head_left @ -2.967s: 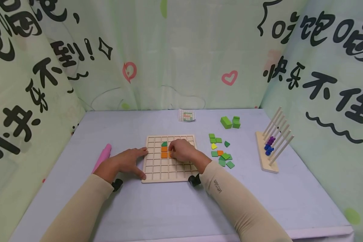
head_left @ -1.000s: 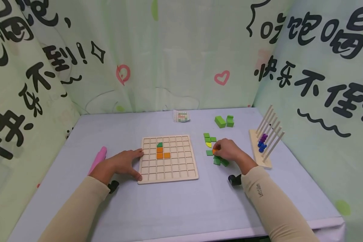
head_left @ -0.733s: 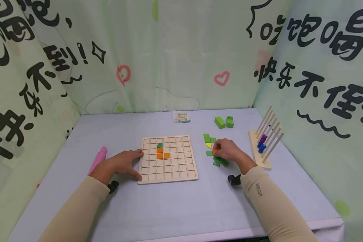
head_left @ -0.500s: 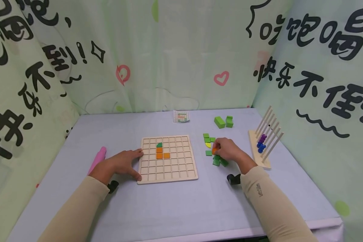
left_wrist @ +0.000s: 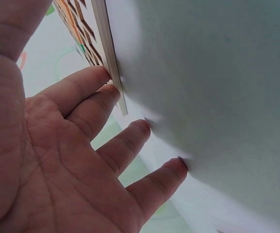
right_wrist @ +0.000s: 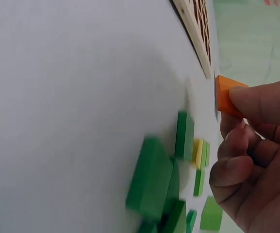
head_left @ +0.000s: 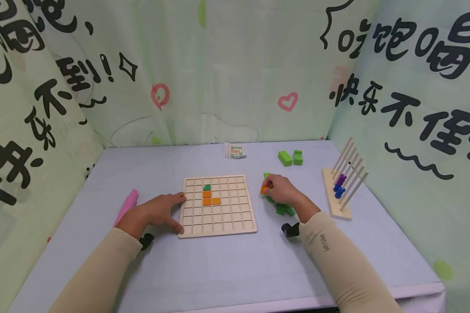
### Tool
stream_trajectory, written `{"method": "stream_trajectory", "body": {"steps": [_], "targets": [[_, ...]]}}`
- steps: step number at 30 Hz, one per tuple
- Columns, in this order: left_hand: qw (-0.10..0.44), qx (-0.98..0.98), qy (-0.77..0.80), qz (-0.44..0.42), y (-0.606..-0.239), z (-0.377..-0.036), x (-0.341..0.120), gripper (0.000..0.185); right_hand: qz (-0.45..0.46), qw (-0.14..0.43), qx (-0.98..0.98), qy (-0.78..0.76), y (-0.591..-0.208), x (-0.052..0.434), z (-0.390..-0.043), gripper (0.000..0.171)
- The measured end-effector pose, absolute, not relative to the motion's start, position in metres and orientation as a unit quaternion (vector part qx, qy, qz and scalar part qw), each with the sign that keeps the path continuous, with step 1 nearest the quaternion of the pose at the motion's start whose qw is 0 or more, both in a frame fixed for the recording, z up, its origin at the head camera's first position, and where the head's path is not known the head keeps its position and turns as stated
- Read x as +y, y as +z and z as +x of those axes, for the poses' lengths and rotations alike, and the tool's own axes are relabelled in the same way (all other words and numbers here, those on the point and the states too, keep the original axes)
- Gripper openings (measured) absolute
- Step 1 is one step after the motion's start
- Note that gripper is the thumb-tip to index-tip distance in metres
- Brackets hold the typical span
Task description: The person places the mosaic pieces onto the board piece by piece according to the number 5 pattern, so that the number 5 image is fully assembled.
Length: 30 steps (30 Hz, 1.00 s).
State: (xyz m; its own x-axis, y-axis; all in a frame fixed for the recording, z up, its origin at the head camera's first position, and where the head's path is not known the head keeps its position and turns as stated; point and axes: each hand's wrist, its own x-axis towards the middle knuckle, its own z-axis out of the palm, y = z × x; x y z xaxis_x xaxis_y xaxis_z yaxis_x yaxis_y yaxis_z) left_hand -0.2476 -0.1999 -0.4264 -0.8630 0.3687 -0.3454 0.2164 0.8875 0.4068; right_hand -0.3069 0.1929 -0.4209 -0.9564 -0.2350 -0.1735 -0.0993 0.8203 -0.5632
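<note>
My right hand (head_left: 283,189) pinches an orange square tile (right_wrist: 225,96) between thumb and fingers, raised above the table to the right of the board. Loose green tiles (right_wrist: 152,177) lie below that hand, partly hidden by it in the head view. My left hand (head_left: 156,214) rests by the left edge of the wooden grid board (head_left: 219,219), its fingers straight and spread; in the left wrist view, some fingertips (left_wrist: 101,74) touch the board's side. On the board sit a green tile (head_left: 206,187) with a rounded corner and several orange tiles (head_left: 207,201).
A printed pattern card (head_left: 235,151) lies at the back. Two green blocks (head_left: 285,158) stand at the back right. A wooden peg stand (head_left: 342,191) with blue and purple beads is at the right. A pink rod-like object (head_left: 129,204) lies left, beside the left wrist.
My right hand has picked up an orange tile from the loose pile and moved left with it, towards the board. The left hand stays at the board's edge.
</note>
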Motion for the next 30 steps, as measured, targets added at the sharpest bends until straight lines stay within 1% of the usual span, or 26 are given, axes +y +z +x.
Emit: {"method": "stream_trajectory", "body": {"steps": [8,13,23,30], "targets": [[0.212,0.949,0.179,0.152,-0.427,-0.247,-0.2,0.111,-0.106,0.14,0.931,-0.32,-0.425,0.16,-0.306,0.013],[0.214,0.948,0.182,0.149,-0.427,-0.247,-0.199,0.111,-0.128,0.154,0.924,-0.325,-0.426,0.14,-0.303,0.01],[0.21,0.949,0.175,0.156,-0.426,-0.247,-0.2,0.11,-0.195,0.16,0.922,-0.294,-0.423,0.105,-0.3,0.008],[0.21,0.949,0.186,0.148,-0.426,-0.248,-0.201,0.11,-0.213,0.16,0.919,-0.292,-0.422,0.093,-0.3,0.007]]}}
